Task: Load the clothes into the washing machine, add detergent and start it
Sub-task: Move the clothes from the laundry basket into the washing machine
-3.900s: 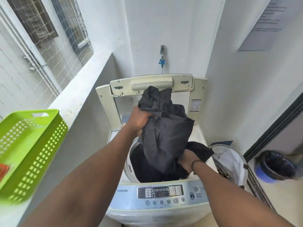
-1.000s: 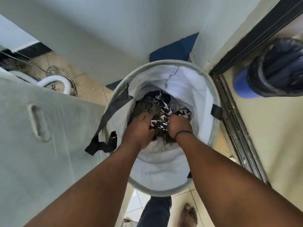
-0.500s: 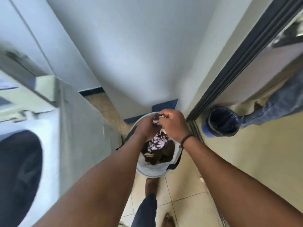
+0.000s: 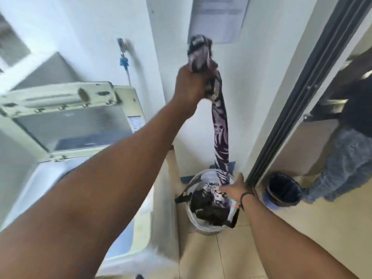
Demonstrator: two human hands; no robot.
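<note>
Left hand (image 4: 190,82) grip clamps patterned garment (image 4: 220,129); right hand (image 4: 234,189) spread (fingertips hidden); washer (image 4: 60,109) blurred.

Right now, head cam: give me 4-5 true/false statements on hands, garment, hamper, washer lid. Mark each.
1. The left hand grips the patterned garment raised high. True.
2. The garment is fully clear of the laundry hamper. False: its lower end still trails into the hamper.
3. The right hand is up beside the left hand. False: it is low at the hamper's top, thumb out, at the garment's lower end; whether its fingers grip the cloth cannot be told.
4. The washing machine lid is closed. False: it stands open.
5. Dark clothes still lie in the hamper. True.
</note>
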